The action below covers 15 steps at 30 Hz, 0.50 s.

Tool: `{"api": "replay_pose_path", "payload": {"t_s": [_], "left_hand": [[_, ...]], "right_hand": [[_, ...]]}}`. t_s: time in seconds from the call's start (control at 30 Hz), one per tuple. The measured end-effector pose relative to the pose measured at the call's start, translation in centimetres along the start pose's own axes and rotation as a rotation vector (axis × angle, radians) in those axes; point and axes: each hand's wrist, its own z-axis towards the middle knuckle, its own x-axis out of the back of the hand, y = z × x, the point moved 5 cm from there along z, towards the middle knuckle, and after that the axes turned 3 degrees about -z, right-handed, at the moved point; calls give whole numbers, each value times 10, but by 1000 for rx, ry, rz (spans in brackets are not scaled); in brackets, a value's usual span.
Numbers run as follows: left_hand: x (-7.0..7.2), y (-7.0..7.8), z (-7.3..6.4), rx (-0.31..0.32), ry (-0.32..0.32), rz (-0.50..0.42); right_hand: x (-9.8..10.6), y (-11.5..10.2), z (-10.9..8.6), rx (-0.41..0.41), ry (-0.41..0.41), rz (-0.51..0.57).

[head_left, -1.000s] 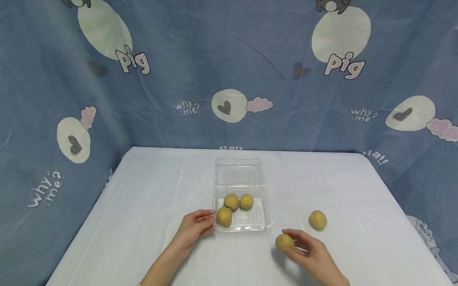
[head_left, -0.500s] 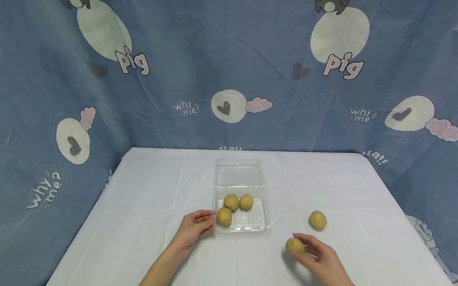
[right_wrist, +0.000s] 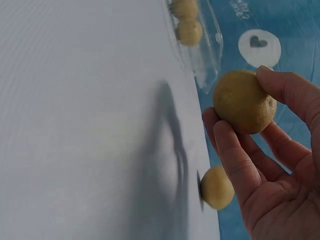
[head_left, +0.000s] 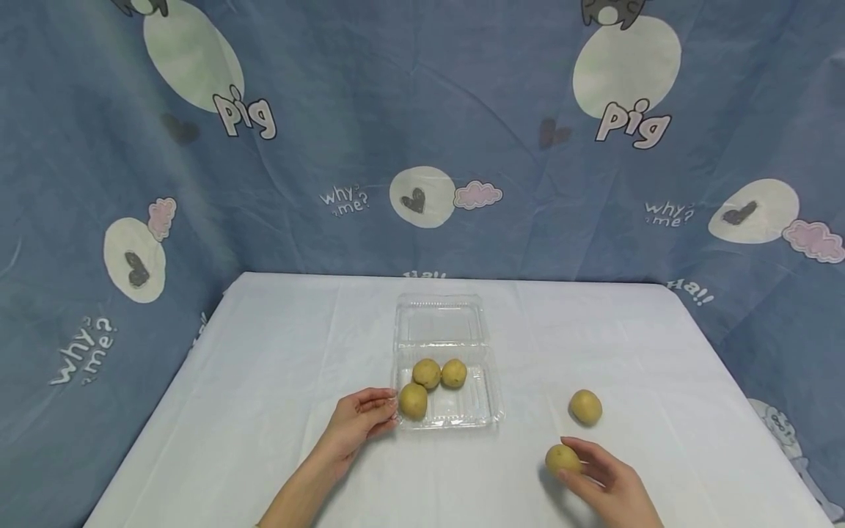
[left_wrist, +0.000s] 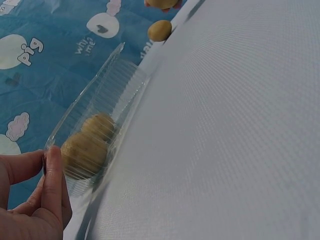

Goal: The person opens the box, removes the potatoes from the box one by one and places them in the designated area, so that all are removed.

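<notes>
A clear plastic clamshell box (head_left: 475, 400) lies with its lid up on the white table, holding three round yellow-brown potatoes, one of them (head_left: 413, 401) at the near left. My left hand (head_left: 361, 422) pinches the box's left rim between thumb and fingers, as the left wrist view also shows. Right of the box, my right hand (head_left: 610, 480) holds another potato (right_wrist: 244, 102) between thumb and fingertips, raised above the cloth with a shadow below. A loose potato (head_left: 585, 407) rests on the table just beyond that hand.
White cloth (head_left: 297, 323) covers the table. A blue printed curtain (head_left: 370, 132) hangs behind it and along its sides.
My right hand has moved right and slightly nearer, away from the box, carrying its potato. My left hand, the box and the loose potato have stayed in place.
</notes>
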Motion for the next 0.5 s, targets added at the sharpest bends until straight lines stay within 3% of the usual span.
{"api": "replay_pose_path", "payload": {"t_s": [0.23,0.5], "left_hand": [[0,0,0,2,1,-2],[-1,0,0,3,2,4]], "right_hand": [[6,7,-2,-5,35,-21],[11,20,-2,-88,24,-42]]}}
